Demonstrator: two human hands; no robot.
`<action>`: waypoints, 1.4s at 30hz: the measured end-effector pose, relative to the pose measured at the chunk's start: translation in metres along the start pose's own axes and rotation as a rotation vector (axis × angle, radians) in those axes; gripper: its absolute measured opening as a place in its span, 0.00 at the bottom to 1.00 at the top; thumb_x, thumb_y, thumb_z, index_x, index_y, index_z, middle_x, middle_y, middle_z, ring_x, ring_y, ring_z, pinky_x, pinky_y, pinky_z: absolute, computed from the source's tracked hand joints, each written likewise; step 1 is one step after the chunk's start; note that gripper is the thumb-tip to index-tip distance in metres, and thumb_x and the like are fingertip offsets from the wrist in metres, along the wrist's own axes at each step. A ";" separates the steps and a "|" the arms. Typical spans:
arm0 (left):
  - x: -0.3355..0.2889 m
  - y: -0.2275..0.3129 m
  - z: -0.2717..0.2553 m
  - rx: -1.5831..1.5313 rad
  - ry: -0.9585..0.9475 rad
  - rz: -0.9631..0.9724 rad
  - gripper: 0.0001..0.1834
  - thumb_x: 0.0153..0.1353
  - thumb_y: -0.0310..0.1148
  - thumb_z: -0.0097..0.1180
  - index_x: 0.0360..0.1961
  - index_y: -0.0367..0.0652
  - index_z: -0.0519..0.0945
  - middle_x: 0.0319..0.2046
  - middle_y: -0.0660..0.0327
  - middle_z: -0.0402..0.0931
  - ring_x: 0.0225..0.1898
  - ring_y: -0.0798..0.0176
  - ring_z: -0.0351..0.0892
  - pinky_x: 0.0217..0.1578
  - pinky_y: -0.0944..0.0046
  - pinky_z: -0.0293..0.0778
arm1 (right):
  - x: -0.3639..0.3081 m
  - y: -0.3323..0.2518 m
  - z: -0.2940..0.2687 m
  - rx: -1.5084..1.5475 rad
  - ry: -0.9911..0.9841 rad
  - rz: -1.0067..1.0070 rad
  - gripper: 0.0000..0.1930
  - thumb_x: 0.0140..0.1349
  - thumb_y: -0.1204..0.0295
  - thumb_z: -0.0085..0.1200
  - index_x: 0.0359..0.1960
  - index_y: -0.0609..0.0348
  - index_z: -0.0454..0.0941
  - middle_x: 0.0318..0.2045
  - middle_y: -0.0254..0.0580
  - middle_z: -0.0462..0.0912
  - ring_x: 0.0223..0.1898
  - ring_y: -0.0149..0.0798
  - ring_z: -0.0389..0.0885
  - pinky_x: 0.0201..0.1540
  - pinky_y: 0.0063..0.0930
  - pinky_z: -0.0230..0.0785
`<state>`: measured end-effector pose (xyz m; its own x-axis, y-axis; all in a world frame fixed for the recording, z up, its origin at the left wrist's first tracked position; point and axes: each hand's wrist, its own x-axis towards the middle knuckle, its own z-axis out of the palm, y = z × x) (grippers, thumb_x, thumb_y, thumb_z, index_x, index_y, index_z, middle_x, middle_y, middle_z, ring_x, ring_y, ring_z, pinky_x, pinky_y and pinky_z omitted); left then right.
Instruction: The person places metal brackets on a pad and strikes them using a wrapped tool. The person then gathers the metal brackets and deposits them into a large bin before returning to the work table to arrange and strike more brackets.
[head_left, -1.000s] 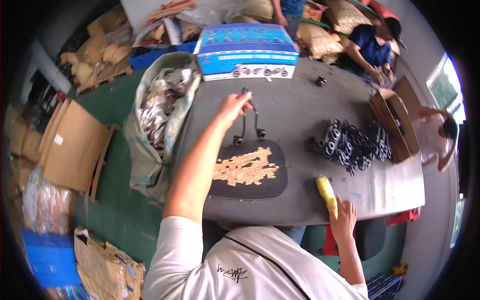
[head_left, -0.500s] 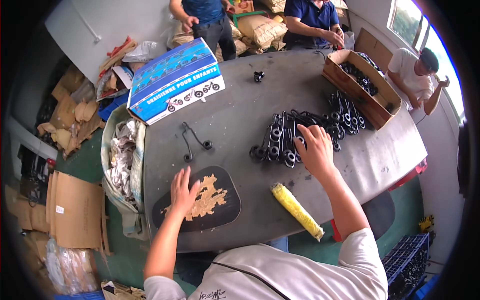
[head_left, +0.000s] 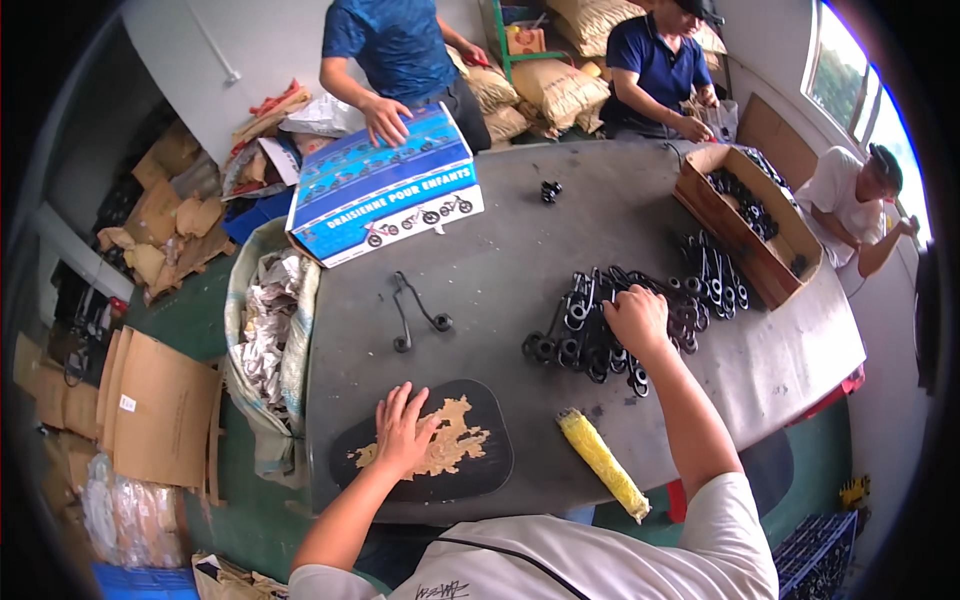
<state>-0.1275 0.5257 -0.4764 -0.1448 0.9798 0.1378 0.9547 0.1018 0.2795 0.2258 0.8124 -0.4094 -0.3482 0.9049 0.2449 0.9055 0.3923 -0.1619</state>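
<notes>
My left hand lies with fingers spread on a dark rounded board with a patchy tan layer. Beyond it lies a single bent black metal rod part with a ring at each end. Over on the right, my right hand has its fingers curled down on a heap of similar black rod parts, seemingly gripping one; the fingertips are partly hidden. A yellow wrapped roll rests on the table nearer to me.
The grey table carries a blue-and-white carton, a small black part and an open brown box of black parts. A sack of crumpled wrapping stands at the left edge. Several co-workers are around the far side; one rests a hand on the carton.
My right hand's fingers have curled in from spread onto the heap of rod parts. The far-left co-worker has moved in and put a hand on the carton. The whole view has shifted.
</notes>
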 end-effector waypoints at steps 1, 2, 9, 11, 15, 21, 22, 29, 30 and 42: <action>0.006 -0.006 0.002 0.005 0.013 -0.006 0.36 0.66 0.51 0.57 0.71 0.49 0.66 0.70 0.48 0.59 0.72 0.43 0.56 0.69 0.37 0.49 | 0.003 -0.003 0.000 0.067 0.011 0.060 0.17 0.59 0.55 0.59 0.26 0.56 0.86 0.33 0.44 0.84 0.42 0.47 0.83 0.49 0.48 0.68; 0.014 -0.010 0.001 -0.045 0.109 0.008 0.35 0.66 0.51 0.56 0.70 0.49 0.66 0.70 0.48 0.60 0.71 0.43 0.56 0.69 0.38 0.51 | 0.002 -0.006 -0.002 0.132 0.020 0.122 0.16 0.57 0.55 0.60 0.26 0.55 0.86 0.33 0.44 0.84 0.42 0.47 0.83 0.50 0.49 0.68; 0.100 -0.024 -0.005 0.151 0.317 0.011 0.37 0.67 0.54 0.55 0.72 0.50 0.63 0.71 0.46 0.57 0.69 0.39 0.60 0.68 0.42 0.56 | 0.000 -0.041 -0.026 0.518 0.287 0.130 0.11 0.58 0.66 0.62 0.27 0.64 0.80 0.26 0.47 0.79 0.30 0.47 0.80 0.37 0.38 0.72; 0.106 -0.036 0.011 0.120 0.240 -0.009 0.38 0.67 0.55 0.54 0.73 0.50 0.62 0.72 0.45 0.55 0.69 0.39 0.60 0.68 0.42 0.57 | -0.016 -0.068 -0.053 0.597 0.420 -0.020 0.06 0.59 0.74 0.61 0.30 0.64 0.78 0.26 0.45 0.77 0.27 0.43 0.78 0.34 0.33 0.71; 0.097 -0.049 0.019 0.020 0.184 0.037 0.39 0.67 0.56 0.54 0.74 0.50 0.60 0.72 0.45 0.54 0.70 0.39 0.60 0.68 0.44 0.60 | -0.052 -0.106 -0.085 0.710 0.545 -0.164 0.06 0.56 0.78 0.63 0.32 0.64 0.78 0.27 0.41 0.77 0.28 0.41 0.77 0.35 0.32 0.71; 0.069 -0.051 0.006 -0.024 0.180 0.187 0.36 0.67 0.53 0.56 0.71 0.47 0.65 0.69 0.47 0.60 0.67 0.40 0.64 0.67 0.45 0.61 | -0.121 -0.145 -0.070 1.053 0.172 -0.089 0.06 0.62 0.76 0.62 0.34 0.65 0.78 0.29 0.39 0.79 0.30 0.30 0.77 0.36 0.26 0.71; 0.064 -0.049 0.003 -0.020 0.171 0.176 0.36 0.67 0.53 0.56 0.71 0.47 0.65 0.69 0.47 0.60 0.67 0.40 0.64 0.67 0.45 0.61 | -0.130 -0.150 -0.057 1.141 0.051 -0.033 0.06 0.62 0.76 0.62 0.35 0.65 0.78 0.29 0.38 0.79 0.31 0.29 0.77 0.36 0.26 0.71; 0.018 0.006 -0.075 -1.673 -0.428 -0.106 0.37 0.71 0.56 0.51 0.70 0.41 0.65 0.55 0.60 0.78 0.36 0.76 0.70 0.43 0.72 0.70 | -0.174 -0.203 -0.013 1.146 -0.227 -0.258 0.08 0.61 0.72 0.63 0.37 0.64 0.80 0.32 0.44 0.80 0.34 0.38 0.81 0.39 0.31 0.75; 0.008 0.014 -0.081 -1.631 -0.464 -0.064 0.37 0.71 0.57 0.50 0.71 0.41 0.64 0.54 0.61 0.79 0.32 0.80 0.68 0.39 0.75 0.69 | -0.175 -0.208 -0.007 1.126 -0.228 -0.328 0.08 0.61 0.72 0.64 0.37 0.64 0.80 0.32 0.44 0.80 0.34 0.41 0.81 0.38 0.31 0.75; -0.012 0.009 -0.085 -1.409 0.026 -0.230 0.17 0.78 0.43 0.43 0.55 0.45 0.78 0.37 0.63 0.85 0.24 0.82 0.65 0.23 0.79 0.60 | -0.244 -0.066 -0.040 -0.036 -0.061 0.025 0.40 0.57 0.53 0.65 0.68 0.58 0.65 0.44 0.48 0.74 0.50 0.50 0.73 0.54 0.46 0.65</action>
<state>-0.1390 0.4998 -0.3947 -0.2778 0.9603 -0.0264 -0.1394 -0.0131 0.9902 0.2612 0.5593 -0.4201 -0.3389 0.9230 0.1821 0.9217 0.3645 -0.1323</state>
